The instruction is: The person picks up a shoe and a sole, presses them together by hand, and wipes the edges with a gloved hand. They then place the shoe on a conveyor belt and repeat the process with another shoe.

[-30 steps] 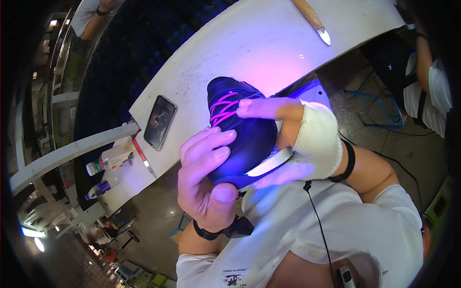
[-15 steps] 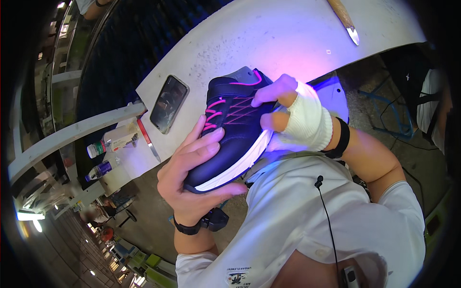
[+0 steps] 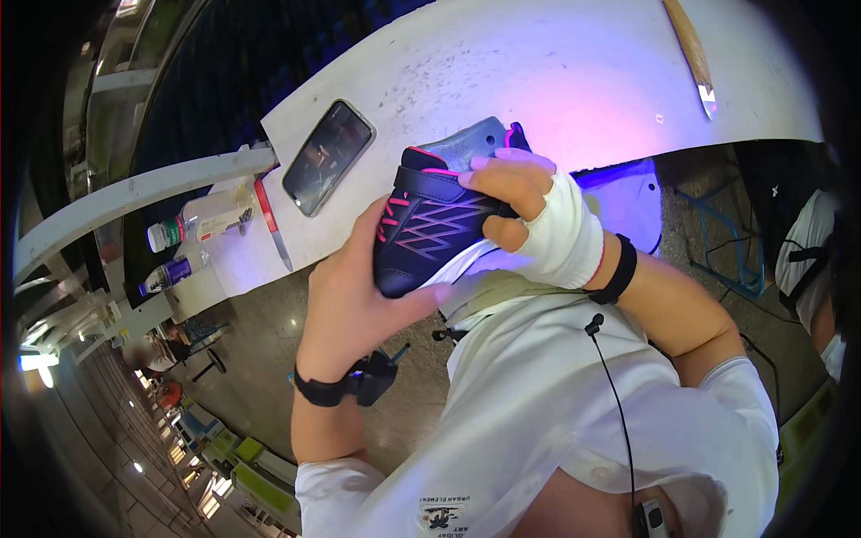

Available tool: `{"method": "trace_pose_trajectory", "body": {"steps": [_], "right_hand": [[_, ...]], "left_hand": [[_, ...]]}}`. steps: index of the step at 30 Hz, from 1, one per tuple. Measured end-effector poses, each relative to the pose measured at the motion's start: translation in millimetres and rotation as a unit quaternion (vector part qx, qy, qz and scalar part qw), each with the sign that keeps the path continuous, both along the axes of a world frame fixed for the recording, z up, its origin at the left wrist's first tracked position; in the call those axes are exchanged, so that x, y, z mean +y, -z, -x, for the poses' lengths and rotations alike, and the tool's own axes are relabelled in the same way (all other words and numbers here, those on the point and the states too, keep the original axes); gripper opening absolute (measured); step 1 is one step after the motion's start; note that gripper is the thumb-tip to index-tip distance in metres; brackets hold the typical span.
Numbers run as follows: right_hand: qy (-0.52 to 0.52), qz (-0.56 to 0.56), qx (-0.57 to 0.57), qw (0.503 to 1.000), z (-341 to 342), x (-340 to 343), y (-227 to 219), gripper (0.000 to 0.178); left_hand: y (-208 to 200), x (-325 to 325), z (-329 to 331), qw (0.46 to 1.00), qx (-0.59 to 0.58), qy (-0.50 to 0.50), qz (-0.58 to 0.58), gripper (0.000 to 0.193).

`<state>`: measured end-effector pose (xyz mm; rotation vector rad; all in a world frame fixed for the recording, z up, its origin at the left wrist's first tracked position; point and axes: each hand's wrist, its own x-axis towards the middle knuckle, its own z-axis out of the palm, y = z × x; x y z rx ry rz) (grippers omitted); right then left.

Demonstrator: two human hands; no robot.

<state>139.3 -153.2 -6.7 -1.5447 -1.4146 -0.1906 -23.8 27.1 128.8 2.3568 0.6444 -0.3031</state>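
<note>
A black sneaker (image 3: 426,235) with pink laces, a strap across the top and a white sole edge is held between both hands above the near edge of the table. A grey shoe last (image 3: 473,143) with a hole in it shows in the shoe's opening. My left hand (image 3: 348,291) is bare and wraps round the toe, thumb along the near side. My right hand (image 3: 552,211), in a white fingerless glove, grips the heel end, its fingers over the collar by the strap. Part of the sole is hidden by my hands.
A phone (image 3: 328,158) lies on the white table (image 3: 529,63), left of the shoe. Nearby are a red-handled knife (image 3: 271,222) and two plastic bottles, one larger (image 3: 215,213), one smaller (image 3: 176,273). A wooden-handled knife (image 3: 691,56) lies far right. Another person (image 3: 807,238) is at the right edge.
The sneaker has tilted, so its toe shows less and the last in its opening shows more. My left hand has closed further round the toe; my right fingers have shifted up toward the collar.
</note>
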Motion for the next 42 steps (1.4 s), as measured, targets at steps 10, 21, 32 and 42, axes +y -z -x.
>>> {"method": "trace_pose_trajectory", "body": {"steps": [10,21,32,42], "right_hand": [[0.002,0.039,0.089,0.995,5,-23,10,0.034],[-0.062,-0.064,0.199,0.976,-62,-105,-116,0.045],[-0.046,-0.043,0.177,0.982,-47,-98,-115,0.037],[-0.137,-0.057,0.17,0.974,-44,-61,-128,0.082]], "left_hand": [[-26,-6,-8,0.998,-0.03,0.005,0.053,0.101],[122,35,14,0.863,-0.391,-0.217,-0.233,0.086],[150,62,22,0.879,-0.289,-0.205,-0.319,0.083],[148,61,20,0.878,-0.267,-0.208,-0.338,0.084]]}}
